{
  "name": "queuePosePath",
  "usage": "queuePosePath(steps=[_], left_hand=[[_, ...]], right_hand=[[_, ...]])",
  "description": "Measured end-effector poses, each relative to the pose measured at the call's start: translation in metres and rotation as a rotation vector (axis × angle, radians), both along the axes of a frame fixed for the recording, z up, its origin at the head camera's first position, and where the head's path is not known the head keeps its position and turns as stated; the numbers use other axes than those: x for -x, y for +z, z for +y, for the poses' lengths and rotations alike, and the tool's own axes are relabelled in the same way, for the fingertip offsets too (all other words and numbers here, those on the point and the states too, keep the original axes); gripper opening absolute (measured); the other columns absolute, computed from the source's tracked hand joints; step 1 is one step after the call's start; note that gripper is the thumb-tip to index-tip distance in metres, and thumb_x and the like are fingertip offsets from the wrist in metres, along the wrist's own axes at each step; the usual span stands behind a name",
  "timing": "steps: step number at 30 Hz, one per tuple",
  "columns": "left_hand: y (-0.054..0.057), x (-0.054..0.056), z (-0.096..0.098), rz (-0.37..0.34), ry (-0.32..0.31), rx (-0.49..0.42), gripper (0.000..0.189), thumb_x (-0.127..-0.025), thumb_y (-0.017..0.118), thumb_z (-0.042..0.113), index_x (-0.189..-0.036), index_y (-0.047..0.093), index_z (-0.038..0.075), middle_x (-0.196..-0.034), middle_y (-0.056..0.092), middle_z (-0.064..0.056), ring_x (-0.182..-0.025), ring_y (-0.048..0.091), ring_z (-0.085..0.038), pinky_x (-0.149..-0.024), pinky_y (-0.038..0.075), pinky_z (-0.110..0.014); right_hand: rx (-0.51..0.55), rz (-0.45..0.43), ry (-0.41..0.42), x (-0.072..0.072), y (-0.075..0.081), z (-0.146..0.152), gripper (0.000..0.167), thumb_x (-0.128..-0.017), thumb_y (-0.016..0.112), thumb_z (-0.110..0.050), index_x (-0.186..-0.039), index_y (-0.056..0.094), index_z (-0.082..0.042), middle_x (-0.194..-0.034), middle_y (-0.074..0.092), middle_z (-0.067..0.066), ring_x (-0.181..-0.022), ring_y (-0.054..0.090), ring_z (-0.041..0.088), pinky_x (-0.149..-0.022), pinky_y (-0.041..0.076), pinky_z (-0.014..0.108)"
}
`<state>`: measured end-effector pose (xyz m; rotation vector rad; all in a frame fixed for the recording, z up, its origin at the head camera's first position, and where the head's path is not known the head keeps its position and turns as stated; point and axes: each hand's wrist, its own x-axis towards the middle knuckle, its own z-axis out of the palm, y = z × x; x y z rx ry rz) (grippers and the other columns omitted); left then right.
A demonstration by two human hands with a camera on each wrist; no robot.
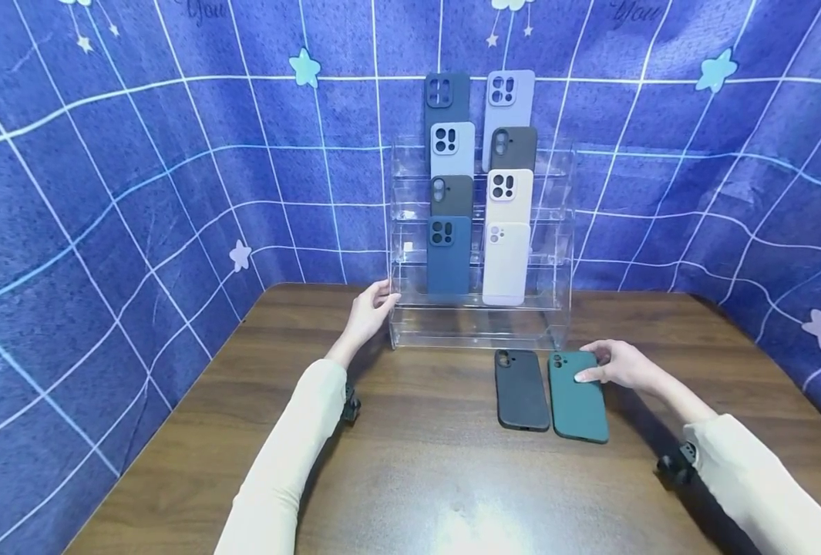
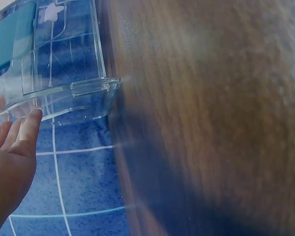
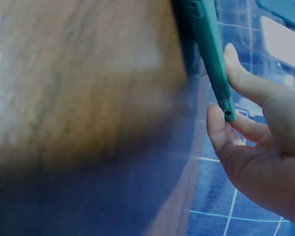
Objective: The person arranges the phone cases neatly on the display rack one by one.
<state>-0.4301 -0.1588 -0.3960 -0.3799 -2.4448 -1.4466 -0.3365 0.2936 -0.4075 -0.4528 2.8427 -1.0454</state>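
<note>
A clear acrylic tiered stand (image 1: 479,320) stands at the back of the table, with several phone cases in two columns on its steps. My left hand (image 1: 371,308) holds the stand's left side edge; in the left wrist view, the fingers (image 2: 30,129) lie against the clear panel. On the table before the stand, my right hand (image 1: 618,364) pinches a green phone case (image 1: 579,408) by its upper right edge. The right wrist view shows this green case (image 3: 214,54) between thumb and fingers, tilted edge-on. A black phone case (image 1: 522,393) lies just left of it.
On the stand's lowest step are a dark blue case (image 1: 449,266) and a white case (image 1: 506,266). A blue star-patterned cloth (image 1: 313,177) hangs behind the wooden table (image 1: 410,462). Both wrists wear small black cameras.
</note>
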Motion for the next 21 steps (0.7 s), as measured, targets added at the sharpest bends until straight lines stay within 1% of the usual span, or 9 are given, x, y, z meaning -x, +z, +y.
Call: queuePosePath(steps=[2, 4, 6, 8, 11, 15, 19, 21], left_hand=[[0.0, -0.001, 0.001, 0.0, 0.0, 0.001, 0.051, -0.092, 0.059, 0.03, -0.134, 0.047, 0.002, -0.126, 0.059, -0.02, -0.113, 0.059, -0.032, -0.099, 0.047, -0.039], [0.0, -0.002, 0.0, -0.003, 0.0, -0.007, 0.051, -0.092, 0.06, 0.03, -0.133, 0.048, 0.002, -0.126, 0.059, -0.02, -0.113, 0.059, -0.032, -0.098, 0.048, -0.039], [-0.001, -0.003, 0.0, -0.01, -0.002, -0.012, 0.052, -0.092, 0.061, 0.03, -0.134, 0.048, 0.002, -0.126, 0.059, -0.02, -0.113, 0.059, -0.032, -0.098, 0.048, -0.039], [-0.001, -0.002, -0.001, -0.017, -0.006, -0.014, 0.053, -0.091, 0.061, 0.031, -0.134, 0.048, 0.003, -0.126, 0.059, -0.019, -0.113, 0.059, -0.032, -0.098, 0.049, -0.039], [-0.002, 0.0, -0.003, -0.017, -0.009, -0.016, 0.054, -0.091, 0.061, 0.033, -0.135, 0.048, 0.004, -0.126, 0.059, -0.018, -0.113, 0.059, -0.031, -0.098, 0.049, -0.038], [-0.002, 0.002, -0.004, -0.006, -0.01, -0.015, 0.054, -0.091, 0.061, 0.033, -0.134, 0.048, 0.004, -0.126, 0.059, -0.019, -0.113, 0.06, -0.031, -0.098, 0.048, -0.039], [-0.003, 0.001, -0.002, -0.009, -0.015, -0.03, 0.053, -0.091, 0.062, 0.03, -0.135, 0.048, 0.003, -0.126, 0.059, -0.019, -0.113, 0.059, -0.031, -0.099, 0.047, -0.039], [-0.003, 0.0, 0.0, -0.015, -0.023, -0.04, 0.053, -0.091, 0.062, 0.028, -0.135, 0.047, 0.002, -0.126, 0.058, -0.02, -0.114, 0.059, -0.031, -0.098, 0.048, -0.038]], right_hand=[[0.016, 0.023, -0.006, -0.003, 0.003, 0.001, 0.063, -0.077, 0.077, -0.026, -0.122, 0.052, 0.011, -0.088, 0.066, 0.016, -0.066, 0.061, 0.015, -0.061, 0.054, 0.03], [0.045, 0.042, -0.01, -0.005, 0.007, 0.002, 0.058, -0.08, 0.075, -0.024, -0.121, 0.054, 0.01, -0.093, 0.066, 0.02, -0.065, 0.062, 0.014, -0.062, 0.056, 0.033], [0.063, 0.06, -0.019, -0.008, 0.01, 0.003, 0.052, -0.083, 0.072, -0.024, -0.12, 0.056, 0.008, -0.095, 0.067, 0.02, -0.065, 0.062, 0.011, -0.062, 0.057, 0.033], [0.092, 0.074, -0.016, -0.009, 0.014, 0.003, 0.045, -0.086, 0.068, -0.021, -0.118, 0.057, 0.008, -0.091, 0.067, 0.018, -0.064, 0.061, 0.01, -0.061, 0.057, 0.032], [0.166, 0.062, -0.005, -0.01, 0.02, 0.005, 0.037, -0.091, 0.062, -0.018, -0.115, 0.058, 0.01, -0.084, 0.068, 0.013, -0.063, 0.059, 0.007, -0.06, 0.057, 0.031], [0.254, 0.035, 0.03, -0.013, 0.03, 0.005, 0.034, -0.092, 0.059, -0.013, -0.115, 0.056, 0.013, -0.086, 0.069, 0.011, -0.067, 0.061, 0.004, -0.063, 0.059, 0.035], [0.272, 0.059, 0.047, -0.016, 0.043, 0.003, 0.032, -0.092, 0.059, -0.01, -0.114, 0.057, 0.013, -0.086, 0.07, 0.007, -0.068, 0.063, 0.004, -0.063, 0.059, 0.037], [0.274, 0.077, 0.049, -0.018, 0.049, 0.001, 0.031, -0.092, 0.059, -0.01, -0.113, 0.057, 0.013, -0.085, 0.07, 0.003, -0.069, 0.063, 0.003, -0.063, 0.058, 0.036]])
